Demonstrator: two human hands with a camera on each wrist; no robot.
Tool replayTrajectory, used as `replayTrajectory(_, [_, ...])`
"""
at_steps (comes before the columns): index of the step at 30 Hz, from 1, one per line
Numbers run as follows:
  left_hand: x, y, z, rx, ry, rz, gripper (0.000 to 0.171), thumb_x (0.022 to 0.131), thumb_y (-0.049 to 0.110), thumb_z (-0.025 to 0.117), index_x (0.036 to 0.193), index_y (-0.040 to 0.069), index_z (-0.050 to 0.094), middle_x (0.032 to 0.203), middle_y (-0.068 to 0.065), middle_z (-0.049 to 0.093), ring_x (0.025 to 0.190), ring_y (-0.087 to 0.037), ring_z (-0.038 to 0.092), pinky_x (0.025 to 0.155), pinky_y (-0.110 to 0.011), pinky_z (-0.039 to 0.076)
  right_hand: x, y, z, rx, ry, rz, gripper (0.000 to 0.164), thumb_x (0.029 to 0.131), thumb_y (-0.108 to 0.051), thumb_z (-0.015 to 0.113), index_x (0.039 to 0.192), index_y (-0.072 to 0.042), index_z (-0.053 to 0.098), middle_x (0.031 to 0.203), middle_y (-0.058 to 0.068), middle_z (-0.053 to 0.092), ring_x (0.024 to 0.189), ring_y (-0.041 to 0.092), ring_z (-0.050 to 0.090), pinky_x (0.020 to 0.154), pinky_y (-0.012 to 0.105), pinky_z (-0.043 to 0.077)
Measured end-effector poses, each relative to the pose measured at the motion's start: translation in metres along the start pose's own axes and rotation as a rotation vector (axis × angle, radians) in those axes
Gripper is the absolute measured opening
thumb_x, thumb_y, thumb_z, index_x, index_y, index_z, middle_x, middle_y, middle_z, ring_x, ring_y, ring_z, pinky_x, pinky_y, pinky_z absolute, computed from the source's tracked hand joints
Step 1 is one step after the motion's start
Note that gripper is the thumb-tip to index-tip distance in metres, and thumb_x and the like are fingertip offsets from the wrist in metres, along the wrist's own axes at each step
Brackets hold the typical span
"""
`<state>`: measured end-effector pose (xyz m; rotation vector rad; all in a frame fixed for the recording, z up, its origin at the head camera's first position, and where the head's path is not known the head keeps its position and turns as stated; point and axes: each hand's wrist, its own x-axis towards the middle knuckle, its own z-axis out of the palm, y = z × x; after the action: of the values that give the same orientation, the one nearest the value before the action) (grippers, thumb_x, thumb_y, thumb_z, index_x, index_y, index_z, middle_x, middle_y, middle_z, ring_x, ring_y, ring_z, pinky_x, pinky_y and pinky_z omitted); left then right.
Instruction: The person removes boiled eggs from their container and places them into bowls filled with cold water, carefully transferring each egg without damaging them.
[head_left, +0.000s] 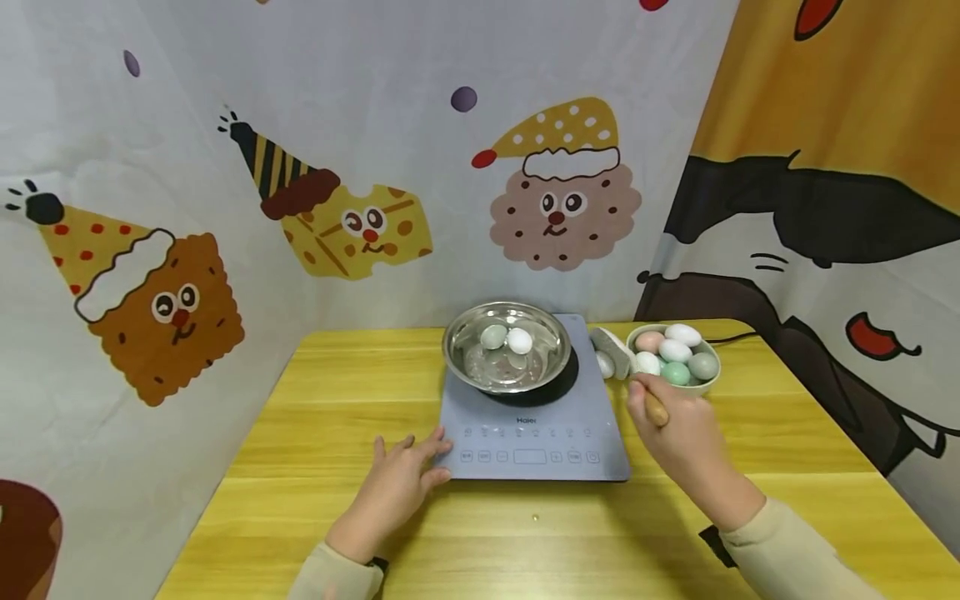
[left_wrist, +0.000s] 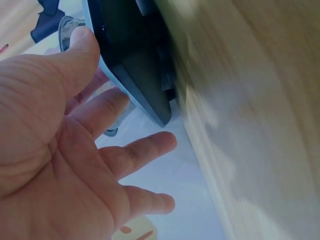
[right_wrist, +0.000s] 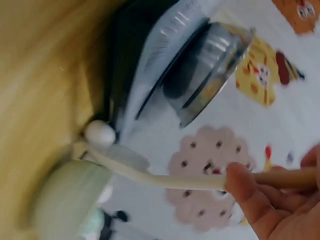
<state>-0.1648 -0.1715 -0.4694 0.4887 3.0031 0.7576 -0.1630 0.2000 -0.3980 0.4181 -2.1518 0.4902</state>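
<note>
My right hand [head_left: 678, 421] grips the wooden handle of a pale grey cooking spoon [head_left: 617, 353], its head between the induction cooker and the bowl of eggs. A white egg [right_wrist: 100, 133] lies on the table by the cooker's right side, close to the spoon head, which is blurred in the right wrist view. With fingers spread, my left hand [head_left: 401, 475] touches the near left edge of the induction cooker [head_left: 525, 450]. On the cooker stands a steel basin [head_left: 452, 354] holding a grey-green egg [head_left: 492, 337] and a white egg [head_left: 519, 340].
A pale green bowl [head_left: 705, 386] with several white, pink, green and grey eggs stands right of the cooker. Behind it a black cord [head_left: 731, 338] runs off the table. A cartoon-printed curtain [head_left: 420, 292] hangs behind the wooden table [head_left: 352, 400].
</note>
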Motion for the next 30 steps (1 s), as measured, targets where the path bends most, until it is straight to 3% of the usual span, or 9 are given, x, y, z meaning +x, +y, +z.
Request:
replayTrajectory(3, [0.001, 0.0, 0.0, 0.007, -0.007, 0.005, 0.046, 0.087, 0.039, 0.07, 0.13, 0.026, 0.064, 0.149, 0.008, 0.05, 0.134, -0.048, 0.048, 0.112, -0.079, 0.01, -0.008, 0.008, -0.018, 0.105, 0.02, 0.217, 0.017, 0.093, -0.011, 0.059, 0.094, -0.01, 0.075, 0.064, 0.0, 0.067, 0.051, 0.006, 0.057, 0.046, 0.024, 0.048])
replayTrajectory(6, [0.001, -0.001, 0.0, 0.016, -0.003, 0.006, 0.046, 0.086, 0.038, 0.071, 0.13, 0.026, 0.064, 0.149, 0.007, 0.05, 0.133, -0.047, 0.049, 0.111, -0.079, 0.011, -0.012, 0.011, -0.037, 0.218, -0.033, 0.423, 0.021, 0.1, -0.017, 0.054, 0.097, -0.015, 0.075, 0.069, -0.008, 0.067, 0.055, -0.001, 0.061, 0.051, 0.012, 0.05])
replayTrajectory(11, [0.001, 0.0, 0.001, 0.026, -0.004, 0.005, 0.047, 0.087, 0.039, 0.07, 0.131, 0.026, 0.064, 0.15, 0.008, 0.049, 0.133, -0.047, 0.05, 0.111, -0.079, 0.011, -0.015, 0.014, -0.063, 0.326, -0.085, 0.671, 0.035, 0.105, -0.028, 0.046, 0.106, -0.008, 0.074, 0.085, -0.017, 0.074, 0.068, 0.011, 0.073, 0.062, 0.023, 0.06])
replayTrajectory(14, [0.002, 0.0, 0.003, 0.031, 0.001, 0.012, 0.047, 0.086, 0.039, 0.07, 0.131, 0.026, 0.064, 0.15, 0.007, 0.049, 0.132, -0.047, 0.05, 0.11, -0.08, 0.011, -0.022, 0.02, -0.075, 0.429, -0.052, 0.805, 0.039, 0.105, -0.029, 0.044, 0.112, -0.001, 0.071, 0.09, -0.009, 0.078, 0.071, 0.017, 0.075, 0.062, 0.029, 0.061])
replayTrajectory(18, [0.002, 0.001, 0.005, 0.036, 0.008, 0.016, 0.047, 0.086, 0.039, 0.071, 0.13, 0.025, 0.065, 0.149, 0.007, 0.05, 0.131, -0.047, 0.051, 0.11, -0.08, 0.011, -0.033, 0.03, -0.089, 0.653, 0.041, 0.984, 0.036, 0.104, -0.027, 0.05, 0.111, 0.002, 0.07, 0.093, 0.002, 0.079, 0.069, 0.022, 0.076, 0.06, 0.037, 0.06])
replayTrajectory(24, [0.002, 0.002, 0.004, 0.044, 0.02, 0.02, 0.046, 0.085, 0.039, 0.071, 0.13, 0.025, 0.065, 0.149, 0.006, 0.051, 0.13, -0.047, 0.052, 0.11, -0.081, 0.012, -0.052, 0.055, -0.109, 0.881, 0.113, 1.157, 0.032, 0.104, -0.028, 0.05, 0.099, -0.009, 0.074, 0.086, 0.005, 0.079, 0.068, 0.03, 0.075, 0.058, 0.045, 0.059])
replayTrajectory(30, [0.001, 0.003, 0.001, 0.042, 0.008, 0.02, 0.046, 0.086, 0.037, 0.071, 0.13, 0.025, 0.065, 0.149, 0.006, 0.05, 0.131, -0.048, 0.051, 0.109, -0.081, 0.011, -0.074, 0.079, -0.124, 0.963, 0.163, 1.279, 0.04, 0.103, -0.041, 0.049, 0.091, -0.01, 0.072, 0.077, 0.008, 0.077, 0.067, 0.032, 0.075, 0.058, 0.048, 0.059])
